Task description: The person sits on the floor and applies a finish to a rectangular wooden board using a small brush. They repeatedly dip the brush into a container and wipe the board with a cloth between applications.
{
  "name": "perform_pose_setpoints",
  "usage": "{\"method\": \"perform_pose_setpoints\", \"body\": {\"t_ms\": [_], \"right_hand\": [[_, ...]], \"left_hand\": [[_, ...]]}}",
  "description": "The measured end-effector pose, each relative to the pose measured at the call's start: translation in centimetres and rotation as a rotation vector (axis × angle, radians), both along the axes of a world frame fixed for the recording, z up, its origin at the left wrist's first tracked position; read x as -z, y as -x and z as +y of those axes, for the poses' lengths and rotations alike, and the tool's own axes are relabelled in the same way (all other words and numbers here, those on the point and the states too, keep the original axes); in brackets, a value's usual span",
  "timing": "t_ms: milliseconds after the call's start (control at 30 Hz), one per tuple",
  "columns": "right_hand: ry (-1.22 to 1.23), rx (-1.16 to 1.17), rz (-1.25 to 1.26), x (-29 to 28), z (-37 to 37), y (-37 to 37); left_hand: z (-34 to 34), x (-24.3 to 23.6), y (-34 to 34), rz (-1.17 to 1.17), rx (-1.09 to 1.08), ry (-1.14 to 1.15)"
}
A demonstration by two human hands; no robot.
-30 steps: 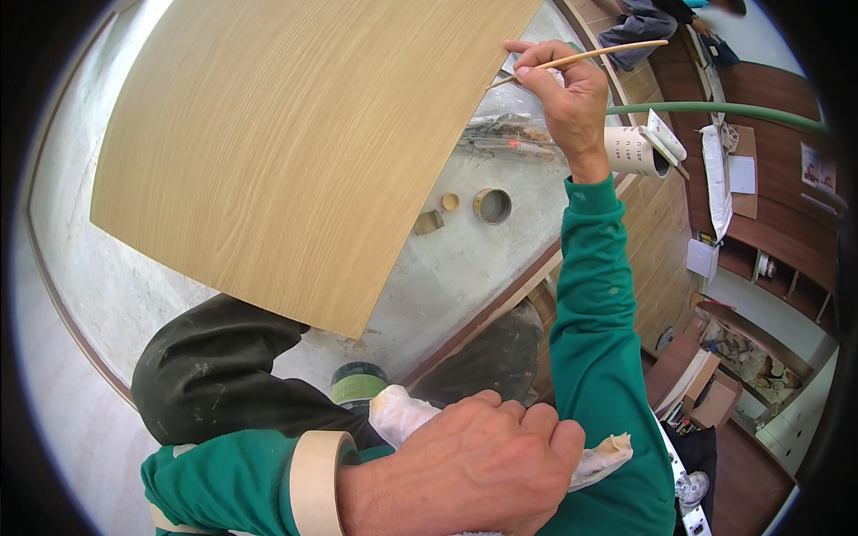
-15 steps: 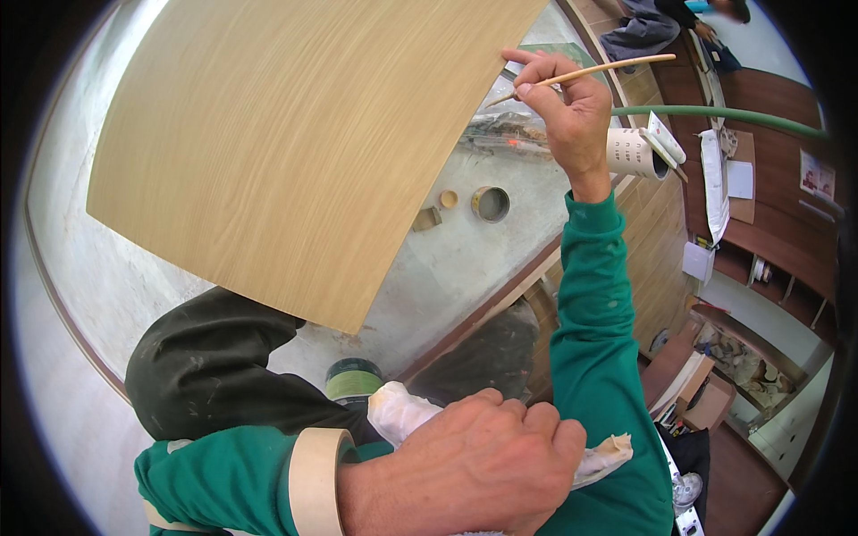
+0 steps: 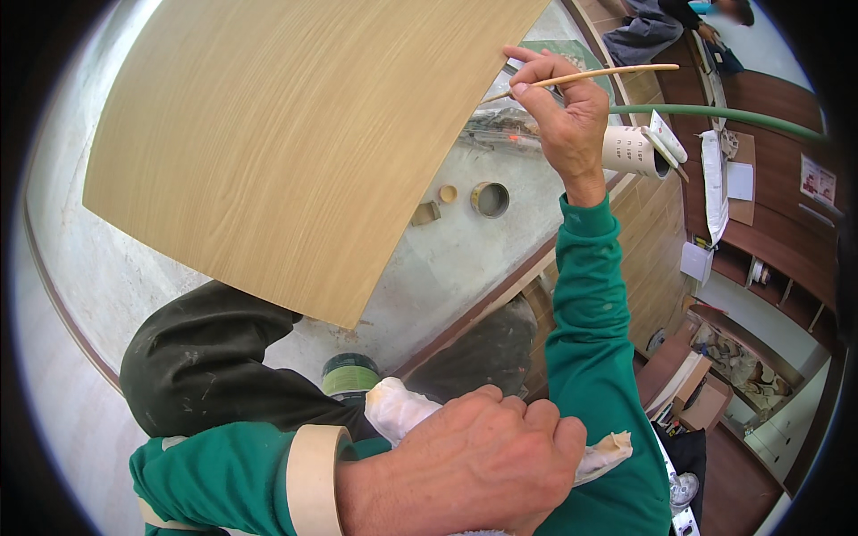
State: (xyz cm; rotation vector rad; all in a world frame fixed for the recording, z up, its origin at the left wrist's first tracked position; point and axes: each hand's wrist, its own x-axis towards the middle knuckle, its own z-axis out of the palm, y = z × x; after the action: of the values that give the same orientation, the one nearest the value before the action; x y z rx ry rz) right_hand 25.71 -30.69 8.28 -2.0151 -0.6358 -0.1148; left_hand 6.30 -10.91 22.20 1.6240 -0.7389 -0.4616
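My right hand (image 3: 572, 112) pinches a thin paintbrush (image 3: 617, 71) with a slim wooden handle. Its tip sits at the right edge of a large wood-grain panel (image 3: 286, 134), and one finger reaches to that edge. Low in front of my body, my left hand (image 3: 483, 456) is closed around a bunched white cloth (image 3: 400, 411), whose ends stick out on both sides. A wide roll of masking tape (image 3: 315, 478) hangs around my left wrist like a bracelet.
On the pale work surface (image 3: 447, 268) stand a small open tin (image 3: 490, 200), a little round lid (image 3: 448, 193) and a brownish block (image 3: 425, 213). A green-labelled can (image 3: 350, 375) is by my leg. Beyond lie a cardboard tube (image 3: 630, 150), a green hose (image 3: 715, 113) and another person (image 3: 643, 36).
My right hand has shifted very slightly, and the brush handle has tilted a little lower at its far end. My left hand keeps its grip on the cloth.
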Motion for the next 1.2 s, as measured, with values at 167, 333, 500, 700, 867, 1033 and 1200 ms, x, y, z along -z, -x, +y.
{"method": "perform_pose_setpoints", "body": {"t_ms": [167, 333, 500, 700, 867, 1033, 1200], "right_hand": [[0.007, 0.003, -0.015, 0.00, -0.08, -0.13], [-0.011, 0.033, 0.011, 0.06, -0.11, -0.26], [-0.055, 0.024, 0.060, -0.02, -0.36, -0.57], [-0.020, 0.000, 0.014, -0.10, -0.11, -0.21], [-0.023, 0.009, 0.001, 0.17, 0.01, -0.31], [-0.020, 0.026, 0.000, 0.25, -0.18, -0.51], [-0.013, 0.036, 0.004, 0.26, -0.33, -0.79]], "left_hand": [[0.19, -0.10, -0.25, 0.005, 0.026, -0.009], [0.07, 0.01, -0.04, -0.003, 0.007, -0.006], [0.07, 0.12, 0.08, 0.007, 0.002, 0.005], [-0.10, 0.05, 0.27, 0.007, -0.011, -0.005], [0.10, 0.18, 0.25, 0.002, 0.001, -0.005], [-0.03, 0.16, 0.29, -0.007, -0.022, 0.002], [0.11, 0.19, 0.16, -0.023, 0.003, -0.007]]}}
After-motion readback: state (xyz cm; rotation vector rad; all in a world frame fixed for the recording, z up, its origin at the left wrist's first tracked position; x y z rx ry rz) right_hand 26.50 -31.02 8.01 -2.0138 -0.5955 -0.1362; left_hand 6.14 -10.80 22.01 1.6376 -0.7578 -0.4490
